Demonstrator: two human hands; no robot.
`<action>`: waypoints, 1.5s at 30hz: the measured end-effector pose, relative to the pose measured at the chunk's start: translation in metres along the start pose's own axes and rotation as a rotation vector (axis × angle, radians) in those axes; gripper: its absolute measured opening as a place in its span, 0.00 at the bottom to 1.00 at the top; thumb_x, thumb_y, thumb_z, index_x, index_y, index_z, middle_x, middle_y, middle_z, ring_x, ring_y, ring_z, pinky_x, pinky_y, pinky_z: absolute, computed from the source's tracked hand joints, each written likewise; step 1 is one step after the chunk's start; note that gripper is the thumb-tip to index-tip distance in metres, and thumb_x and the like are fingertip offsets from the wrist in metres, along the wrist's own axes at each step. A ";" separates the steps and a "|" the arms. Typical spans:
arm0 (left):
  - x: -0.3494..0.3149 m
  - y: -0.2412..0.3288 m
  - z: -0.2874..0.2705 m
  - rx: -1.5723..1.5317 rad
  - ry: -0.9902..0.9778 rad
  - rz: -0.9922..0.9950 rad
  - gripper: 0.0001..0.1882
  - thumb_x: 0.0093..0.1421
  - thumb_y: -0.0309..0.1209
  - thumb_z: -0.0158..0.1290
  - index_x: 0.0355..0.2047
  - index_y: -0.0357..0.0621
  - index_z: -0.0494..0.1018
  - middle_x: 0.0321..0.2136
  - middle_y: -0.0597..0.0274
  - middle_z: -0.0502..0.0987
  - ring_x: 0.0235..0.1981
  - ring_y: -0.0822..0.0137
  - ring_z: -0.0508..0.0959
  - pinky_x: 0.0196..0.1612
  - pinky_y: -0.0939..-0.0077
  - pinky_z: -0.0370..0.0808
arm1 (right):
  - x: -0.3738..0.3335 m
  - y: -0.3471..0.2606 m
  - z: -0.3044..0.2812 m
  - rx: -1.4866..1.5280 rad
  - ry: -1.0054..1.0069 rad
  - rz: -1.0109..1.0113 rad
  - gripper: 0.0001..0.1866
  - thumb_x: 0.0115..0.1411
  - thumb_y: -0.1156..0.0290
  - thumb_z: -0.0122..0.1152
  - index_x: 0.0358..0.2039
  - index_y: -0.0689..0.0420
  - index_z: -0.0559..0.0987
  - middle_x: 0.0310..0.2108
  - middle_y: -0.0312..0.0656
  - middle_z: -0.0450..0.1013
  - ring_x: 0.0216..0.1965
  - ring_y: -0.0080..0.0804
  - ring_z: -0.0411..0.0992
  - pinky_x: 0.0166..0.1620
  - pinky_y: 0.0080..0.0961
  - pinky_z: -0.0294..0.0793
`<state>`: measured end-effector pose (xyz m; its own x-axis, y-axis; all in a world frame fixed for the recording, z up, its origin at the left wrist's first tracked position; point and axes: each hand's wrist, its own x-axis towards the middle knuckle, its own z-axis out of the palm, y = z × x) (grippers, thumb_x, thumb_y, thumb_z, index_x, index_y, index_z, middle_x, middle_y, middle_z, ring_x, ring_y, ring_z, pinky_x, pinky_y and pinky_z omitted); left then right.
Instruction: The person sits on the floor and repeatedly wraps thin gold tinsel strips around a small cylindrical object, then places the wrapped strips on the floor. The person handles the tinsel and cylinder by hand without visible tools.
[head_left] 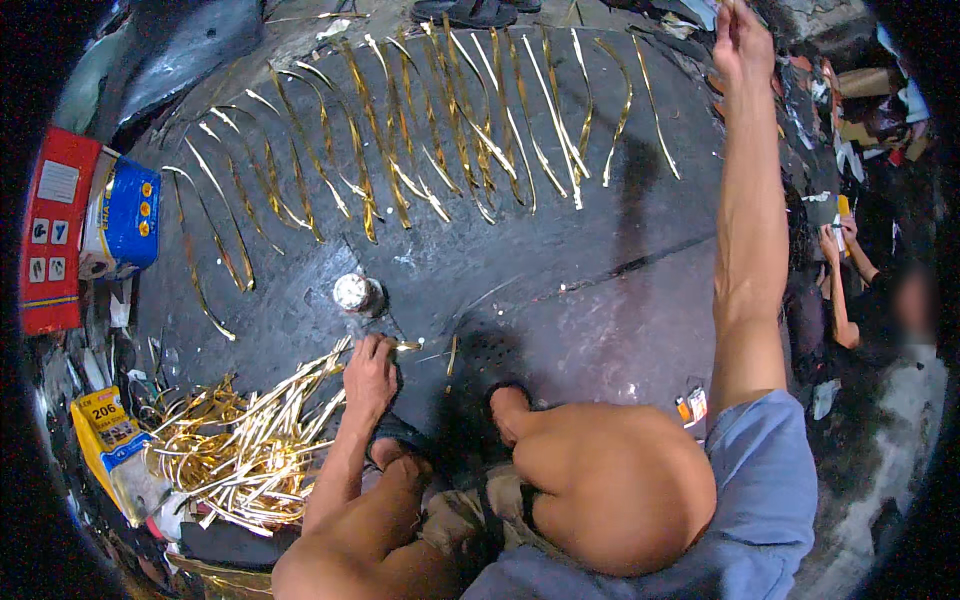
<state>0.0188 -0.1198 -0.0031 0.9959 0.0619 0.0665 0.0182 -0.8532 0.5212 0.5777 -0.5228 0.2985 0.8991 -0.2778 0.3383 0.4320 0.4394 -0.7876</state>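
My left hand [370, 380] is low over the floor at the right end of a heap of shiny gold strips [255, 450]. Its fingers are closed, and a short gold strip end [408, 346] sticks out to their right. Stretched far forward at the upper right, my right hand [745, 45] has its fingers pressed together; whatever they hold, if anything, I cannot make out. Across the far part of the dark floor lies a spread row of separate gold strips [375, 140]. A small round white-topped container [357, 293] stands just beyond my left hand.
At the left are a red box [60, 230] and a blue-and-white package [125, 220]. A yellow packet [108, 430] leans beside the heap. Near my right knee lies an orange-and-white lighter-like item [690, 404]. Another person [885, 260] works at the right; dark sandals [478, 12] lie far ahead.
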 end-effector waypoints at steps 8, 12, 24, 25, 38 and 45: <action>0.008 -0.011 0.028 0.230 -0.215 0.049 0.19 0.49 0.22 0.60 0.45 0.43 0.78 0.43 0.54 0.75 0.47 0.51 0.75 0.45 0.60 0.76 | -0.077 0.110 -0.251 -0.264 0.322 0.603 0.06 0.62 0.82 0.60 0.38 0.73 0.77 0.34 0.48 0.77 0.33 0.37 0.81 0.36 0.20 0.88; -0.007 -0.028 -0.003 0.284 -0.193 0.008 0.18 0.48 0.23 0.62 0.42 0.42 0.77 0.40 0.53 0.75 0.43 0.51 0.77 0.41 0.59 0.76 | -0.200 0.193 -0.213 -0.674 0.446 0.721 0.06 0.60 0.78 0.60 0.32 0.70 0.80 0.26 0.47 0.79 0.24 0.32 0.79 0.26 0.21 0.79; -0.013 -0.073 -0.096 -0.375 0.500 -0.597 0.13 0.57 0.23 0.58 0.21 0.41 0.65 0.23 0.64 0.76 0.23 0.74 0.72 0.28 0.77 0.70 | -0.505 0.165 0.047 -0.763 -1.036 0.474 0.32 0.49 0.65 0.77 0.54 0.56 0.74 0.49 0.48 0.74 0.46 0.40 0.76 0.48 0.36 0.78; 0.006 -0.070 -0.085 -0.493 0.466 -0.624 0.12 0.58 0.23 0.59 0.21 0.41 0.67 0.24 0.64 0.76 0.22 0.75 0.73 0.27 0.79 0.70 | -0.513 0.164 0.051 -0.827 -1.068 0.327 0.34 0.49 0.62 0.76 0.56 0.56 0.74 0.50 0.51 0.73 0.48 0.46 0.76 0.50 0.39 0.77; 0.048 -0.046 -0.058 -1.086 0.168 -0.903 0.20 0.56 0.18 0.59 0.50 0.33 0.80 0.30 0.62 0.81 0.26 0.76 0.79 0.28 0.83 0.76 | -0.504 0.174 0.094 -0.459 -0.527 0.563 0.30 0.54 0.73 0.78 0.53 0.62 0.69 0.43 0.44 0.78 0.40 0.28 0.79 0.40 0.24 0.80; 0.026 -0.070 -0.042 -1.653 0.018 -0.854 0.25 0.58 0.21 0.54 0.58 0.34 0.75 0.36 0.66 0.81 0.28 0.76 0.76 0.30 0.83 0.73 | -0.533 0.162 0.122 -0.669 -0.725 0.396 0.32 0.53 0.67 0.80 0.53 0.62 0.70 0.39 0.42 0.80 0.36 0.23 0.79 0.38 0.25 0.80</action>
<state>0.0399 -0.0369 -0.0021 0.7635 0.1631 -0.6249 0.3456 0.7142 0.6087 0.1769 -0.2000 0.0536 0.8893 0.4547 0.0484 0.1713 -0.2331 -0.9573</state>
